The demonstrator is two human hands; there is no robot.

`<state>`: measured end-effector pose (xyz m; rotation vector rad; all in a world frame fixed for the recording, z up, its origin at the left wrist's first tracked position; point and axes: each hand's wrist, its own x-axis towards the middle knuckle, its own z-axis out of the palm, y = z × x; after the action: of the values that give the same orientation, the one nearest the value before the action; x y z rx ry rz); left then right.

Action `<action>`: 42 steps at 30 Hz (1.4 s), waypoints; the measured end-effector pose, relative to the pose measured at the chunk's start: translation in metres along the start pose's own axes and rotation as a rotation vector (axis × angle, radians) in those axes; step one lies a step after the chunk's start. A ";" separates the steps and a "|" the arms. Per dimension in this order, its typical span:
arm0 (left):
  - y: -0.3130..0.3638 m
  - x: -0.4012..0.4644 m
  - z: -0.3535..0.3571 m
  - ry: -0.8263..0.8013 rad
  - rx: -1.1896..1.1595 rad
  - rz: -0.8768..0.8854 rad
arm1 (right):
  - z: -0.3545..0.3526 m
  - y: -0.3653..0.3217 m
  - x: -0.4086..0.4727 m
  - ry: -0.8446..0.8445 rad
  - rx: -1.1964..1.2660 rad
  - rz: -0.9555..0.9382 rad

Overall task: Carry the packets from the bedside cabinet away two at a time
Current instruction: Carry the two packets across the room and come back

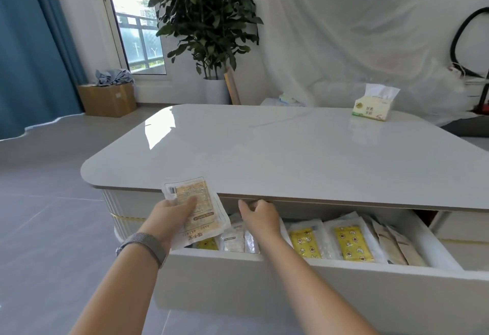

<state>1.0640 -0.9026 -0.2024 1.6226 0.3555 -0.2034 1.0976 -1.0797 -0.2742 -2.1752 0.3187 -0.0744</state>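
From the head camera I see the left hand (174, 213), a grey mesh watch band (144, 244) on its wrist, clamped on a clear plastic packet with an orange-and-tan printed label (197, 207); the thumb lies across the face of the label, and the packet is lifted above the left end of the open white drawer (264, 263). Whether a second packet lies behind it I cannot tell. The right hand (260, 215) reaches into the same drawer, fingers curled up near the underside of the top; I cannot tell whether they hold anything. The two hands are close but not touching. Inside the drawer stands a row of more packets: clear ones with yellow patterned contents (353, 243), pale ones near the right wrist, and brown-edged ones at the right end. The drawer belongs to a low glossy grey-white desk with rounded corners (264, 149). On its far right corner sits a pale yellow soft pack of tissues (373, 107). Beyond stand a leafy green plant in a white pot (209, 17), a brown cardboard box (107, 99) and a blue curtain (29, 49)
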 end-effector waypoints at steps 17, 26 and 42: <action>-0.031 -0.028 0.005 -0.449 1.452 0.150 | 0.012 0.016 -0.027 -0.265 0.248 0.264; -0.029 -0.027 0.005 -0.454 1.524 0.199 | 0.045 0.008 -0.028 -0.562 -0.620 -0.007; -0.023 -0.019 0.010 -0.553 1.559 0.181 | -0.057 0.023 -0.078 -0.356 -0.056 -0.293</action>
<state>1.0386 -0.9133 -0.2182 2.9536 -0.5623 -0.9210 1.0082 -1.1174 -0.2546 -2.2257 -0.2024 0.1586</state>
